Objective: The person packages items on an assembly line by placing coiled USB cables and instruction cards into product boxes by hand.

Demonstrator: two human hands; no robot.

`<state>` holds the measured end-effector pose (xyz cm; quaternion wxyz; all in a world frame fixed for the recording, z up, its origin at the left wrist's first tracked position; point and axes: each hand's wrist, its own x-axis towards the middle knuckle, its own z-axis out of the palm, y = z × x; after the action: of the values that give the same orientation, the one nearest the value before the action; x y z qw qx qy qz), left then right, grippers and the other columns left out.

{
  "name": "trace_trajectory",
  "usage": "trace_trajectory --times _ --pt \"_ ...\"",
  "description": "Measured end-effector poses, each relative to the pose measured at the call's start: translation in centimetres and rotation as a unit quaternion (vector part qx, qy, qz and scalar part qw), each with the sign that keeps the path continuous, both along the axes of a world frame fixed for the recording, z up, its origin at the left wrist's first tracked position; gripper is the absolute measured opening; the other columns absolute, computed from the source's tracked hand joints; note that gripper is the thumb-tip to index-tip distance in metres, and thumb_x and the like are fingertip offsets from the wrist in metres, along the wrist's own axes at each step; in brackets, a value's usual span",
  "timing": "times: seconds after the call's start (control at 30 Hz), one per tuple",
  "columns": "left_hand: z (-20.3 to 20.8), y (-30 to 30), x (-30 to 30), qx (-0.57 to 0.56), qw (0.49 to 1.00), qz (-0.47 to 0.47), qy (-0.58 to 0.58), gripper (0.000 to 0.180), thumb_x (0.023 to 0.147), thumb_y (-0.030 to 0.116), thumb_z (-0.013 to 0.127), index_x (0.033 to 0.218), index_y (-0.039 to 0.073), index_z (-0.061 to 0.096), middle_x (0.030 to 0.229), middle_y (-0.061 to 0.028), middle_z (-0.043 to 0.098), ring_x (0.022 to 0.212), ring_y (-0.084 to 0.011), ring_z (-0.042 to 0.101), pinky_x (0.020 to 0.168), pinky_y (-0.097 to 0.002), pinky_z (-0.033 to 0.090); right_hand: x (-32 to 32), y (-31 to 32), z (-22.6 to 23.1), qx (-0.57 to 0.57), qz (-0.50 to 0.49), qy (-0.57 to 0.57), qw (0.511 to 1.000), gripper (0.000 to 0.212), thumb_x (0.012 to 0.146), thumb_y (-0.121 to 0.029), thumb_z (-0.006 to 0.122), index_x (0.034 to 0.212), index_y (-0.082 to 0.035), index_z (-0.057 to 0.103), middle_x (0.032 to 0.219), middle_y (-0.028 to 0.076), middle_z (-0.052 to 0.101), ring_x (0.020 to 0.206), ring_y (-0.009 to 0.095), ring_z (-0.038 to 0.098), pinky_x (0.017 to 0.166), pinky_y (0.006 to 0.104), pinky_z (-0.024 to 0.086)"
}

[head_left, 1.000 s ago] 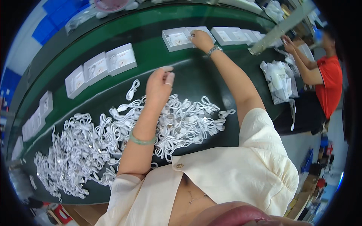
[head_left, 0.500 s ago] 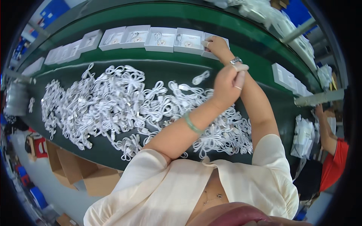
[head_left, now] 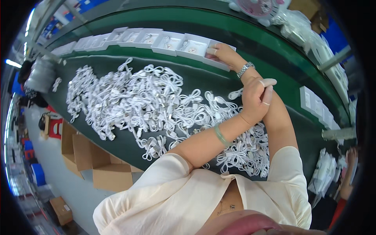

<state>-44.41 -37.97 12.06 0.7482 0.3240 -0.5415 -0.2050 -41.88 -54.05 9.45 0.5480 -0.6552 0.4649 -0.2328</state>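
- White end box (head_left: pixel 216 64), right hand (head_left: pixel 224 56) on it, grip unclear!
- Left hand (head_left: pixel 256 98), apart a second ago, now crosses the right forearm (head_left: pixel 277 121), half-curled, contents unclear.
- Boxes (head_left: pixel 167 44), gapped then, now line up beyond the heaped cables (head_left: pixel 131 103).

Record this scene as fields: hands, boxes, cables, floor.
Right hand: at an open white box, grip unclear
Left hand: overlapping the right forearm in view, contact unclear; nothing visibly held
Box row: white, side by side along the green strip
Cables: coiled white bundles heaped on the dark table
Floor: open cardboard boxes at lower left
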Motion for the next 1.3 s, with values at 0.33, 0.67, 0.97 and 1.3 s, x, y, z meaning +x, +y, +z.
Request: trace_trajectory --times 0.33,0.67,0.97,1.3 --pt "-1.5 -0.1 -0.6 -0.012 0.995 -0.036 -0.088 0.015 0.082 0.004 0.055 0.096 0.004 0.063 0.082 -0.0104 0.059 0.075 -0.0259 0.056 0.069 -0.0333 0.045 -1.5 -0.3 0.9 0.032 0.096 -0.247 0.964 0.033 0.087 -0.024 0.058 0.112 -0.001 0.057 0.11 0.006 0.059 0.101 0.013 0.055 0.092 0.0276 0.043" --pt "-1.6 0.7 -2.9 0.116 0.966 -0.185 -0.142 0.015 0.085 0.003 0.054 0.097 0.003 0.063 0.084 -0.0087 0.061 0.071 -0.0171 0.058 0.067 -0.0281 0.046 -33.5 6.0 2.0 -0.36 -0.379 0.389 0.758 0.044 0.077 -0.032 0.063 0.105 0.002 0.061 0.096 0.021 0.062 0.095 0.034 0.057 0.085 0.0409 0.045" --pt "-2.6 0.3 -2.7 0.187 0.909 -0.226 -0.298 0.016 0.082 0.005 0.058 0.097 -0.001 0.061 0.09 -0.0129 0.06 0.083 -0.0242 0.058 0.076 -0.0328 0.046 -56.2 13.4 -1.0 -0.028 -0.576 0.534 0.618 0.062 0.076 -0.049 0.061 0.12 -0.006 0.053 0.126 0.021 0.05 0.118 0.035 0.047 0.098 0.0443 0.038" --pt "-2.9 0.2 -2.8 0.193 0.905 -0.209 -0.315 0.015 0.08 0.006 0.059 0.094 0.0 0.062 0.09 -0.0143 0.061 0.085 -0.0277 0.058 0.079 -0.0338 0.045 -53.4 12.4 -3.0 -0.087 -0.475 0.565 0.669 0.038 0.077 -0.025 0.052 0.111 -0.011 0.06 0.11 0.014 0.061 0.104 0.032 0.058 0.089 0.0441 0.043"
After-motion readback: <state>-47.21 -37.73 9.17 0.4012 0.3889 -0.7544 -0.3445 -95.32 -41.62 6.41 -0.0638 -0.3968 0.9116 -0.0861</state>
